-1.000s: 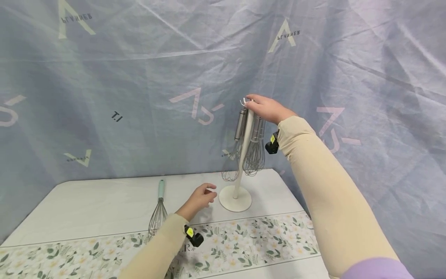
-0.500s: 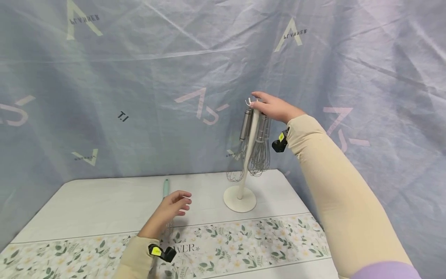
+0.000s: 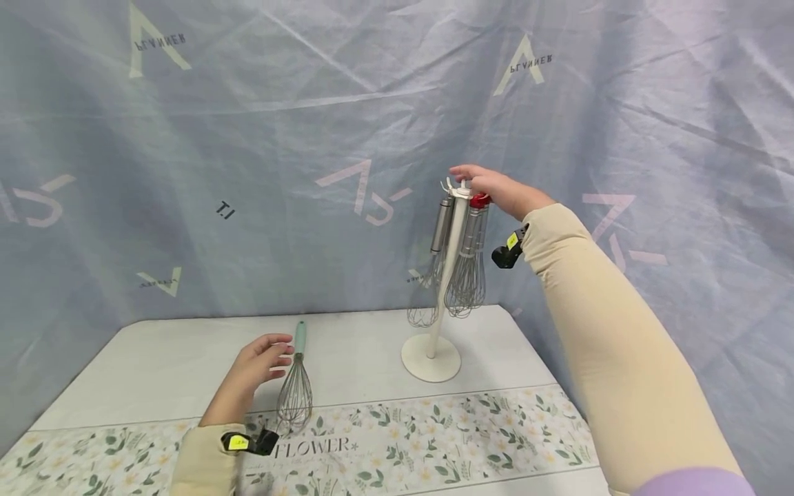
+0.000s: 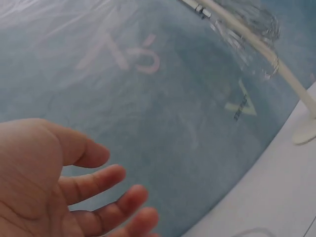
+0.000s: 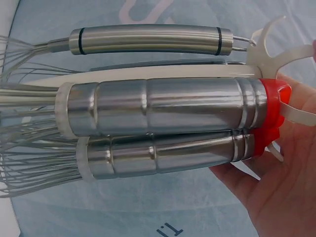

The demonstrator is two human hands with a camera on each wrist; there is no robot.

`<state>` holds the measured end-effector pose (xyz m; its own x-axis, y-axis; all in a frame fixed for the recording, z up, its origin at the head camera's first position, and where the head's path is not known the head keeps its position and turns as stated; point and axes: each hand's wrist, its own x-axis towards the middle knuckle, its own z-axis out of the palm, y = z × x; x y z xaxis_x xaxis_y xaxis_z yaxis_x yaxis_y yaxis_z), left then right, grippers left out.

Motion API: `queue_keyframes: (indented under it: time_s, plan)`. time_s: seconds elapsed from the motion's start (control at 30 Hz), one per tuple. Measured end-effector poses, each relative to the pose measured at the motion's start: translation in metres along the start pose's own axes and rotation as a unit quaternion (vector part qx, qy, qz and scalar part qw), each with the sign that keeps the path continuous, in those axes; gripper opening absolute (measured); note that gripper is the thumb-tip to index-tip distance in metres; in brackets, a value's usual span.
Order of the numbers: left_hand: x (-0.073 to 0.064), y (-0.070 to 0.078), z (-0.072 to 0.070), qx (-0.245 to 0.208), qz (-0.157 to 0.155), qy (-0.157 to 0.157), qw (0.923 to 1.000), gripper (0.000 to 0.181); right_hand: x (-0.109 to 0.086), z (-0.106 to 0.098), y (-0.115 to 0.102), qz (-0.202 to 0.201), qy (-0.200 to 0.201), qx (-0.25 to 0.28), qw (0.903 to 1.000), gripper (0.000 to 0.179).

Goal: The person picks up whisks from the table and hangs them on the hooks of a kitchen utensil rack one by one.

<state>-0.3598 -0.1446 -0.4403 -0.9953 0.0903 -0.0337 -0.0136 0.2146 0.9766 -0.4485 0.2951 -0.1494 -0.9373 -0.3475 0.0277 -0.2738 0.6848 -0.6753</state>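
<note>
A crumpled blue backdrop (image 3: 260, 138) hangs behind a white desk (image 3: 155, 365) crossed by a floral runner (image 3: 434, 441). Toward the desk's right end stands a white hook stand (image 3: 442, 289) on a round base, leaning slightly in this view. Three steel whisks hang from its top: two with red caps (image 5: 163, 126) side by side, and a slimmer all-steel one (image 5: 148, 40) behind the pole. A fourth whisk with a mint handle (image 3: 296, 386) lies flat on the desk, its wires reaching the runner's edge.

The right hand (image 3: 496, 189) rests on the stand's top, its grip spread, fingers lying against the red caps and the hooks without closing round anything. The left hand (image 3: 254, 368) hovers just beside the mint handle, fingers loosely spread, holding nothing.

The likely risk is the stand: it looks top-heavy with three whisks on it, so a sideways push from the right hand could tip it or knock a whisk off its hook.
</note>
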Motion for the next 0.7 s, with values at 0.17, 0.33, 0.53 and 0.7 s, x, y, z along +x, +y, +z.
queue_keyframes:
  time_s: [0.17, 0.33, 0.53, 0.7]
  plan:
    - [0.011, -0.014, -0.004, -0.023, -0.020, 0.042, 0.9986, 0.042, -0.009, -0.007, 0.003, -0.016, -0.013, 0.007, 0.9998, 0.071]
    - [0.026, -0.035, 0.005, -0.035, -0.047, 0.076, 0.9954, 0.045, -0.014, -0.016, 0.005, -0.001, -0.031, 0.022, 0.9993, 0.063]
    - [0.035, -0.053, 0.014, -0.019, -0.070, 0.074, 0.9946, 0.050, -0.016, -0.016, 0.008, 0.000, -0.023, 0.010, 0.9997, 0.063]
    - [0.042, -0.060, 0.020, 0.002, -0.072, 0.054, 0.9959, 0.054, -0.016, -0.012, 0.005, -0.016, -0.001, -0.051, 0.9986, 0.064]
